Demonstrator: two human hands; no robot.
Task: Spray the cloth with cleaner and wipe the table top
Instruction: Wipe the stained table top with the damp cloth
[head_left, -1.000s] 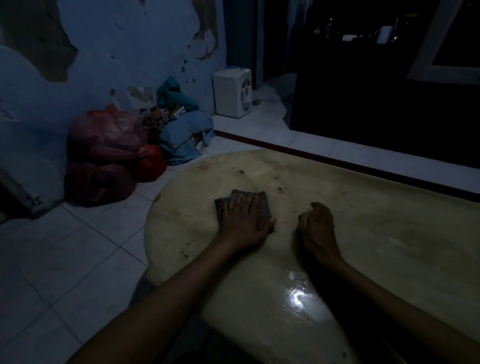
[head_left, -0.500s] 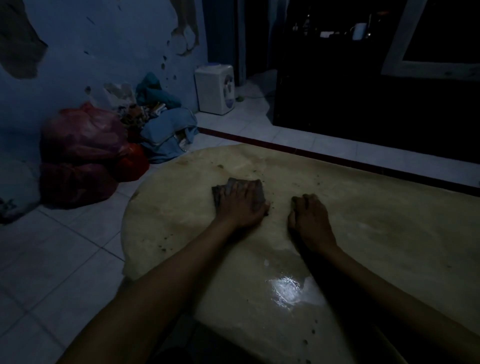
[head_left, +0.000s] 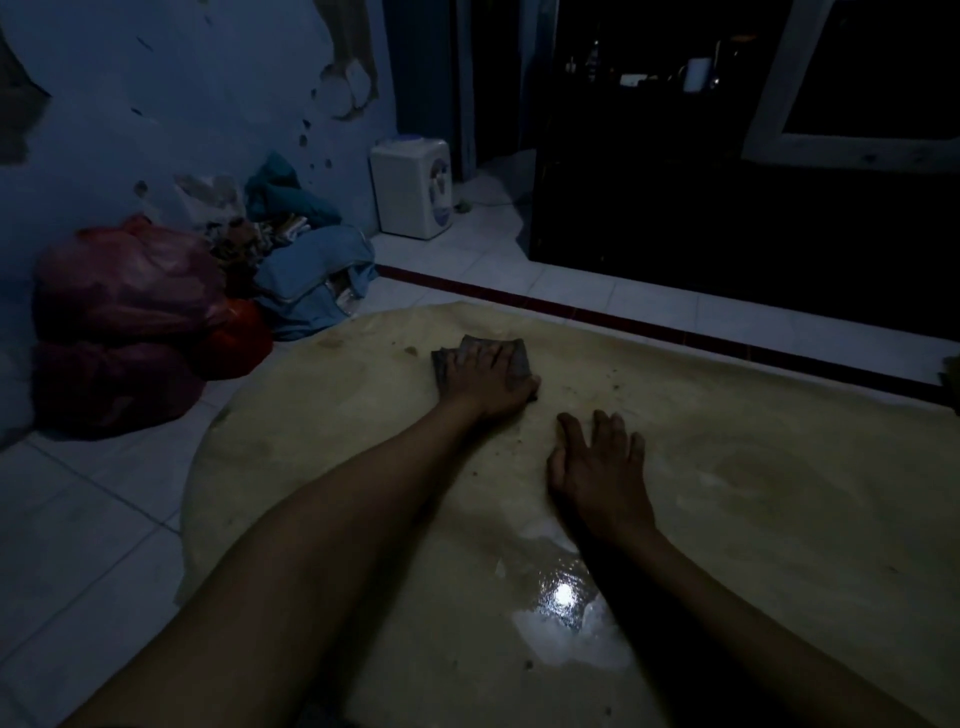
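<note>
Wiping in progress. Left hand pressed flat on the cloth, fingers spread over it, thumb at the near edge; cloth bunched on the desk toward 11 o'clock of the top, close to the far rim. Right hand just beside at 4 o'clock of the left, palm down on bare desk, fingers straight and splayed, holding nothing.

To do the stroke well: keep palm weight even across the cloth, sweep in overlapping passes toward the dark specks at 2 o'clock of the cloth, probably crumbs or grime. Pull the wet patch at 6 o'clock outward so cleaner spreads instead of pooling. Brace with the right hand, well off the damp area to avoid slipping.

Containers: red plastic bags on the floor at 9 o'clock, full and tied, contents hidden. Blue bag beside them, seemingly stuffed with fabric. White dispenser by the wall at 12 o'clock; contents not visible. No spray bottle in sight.
</note>
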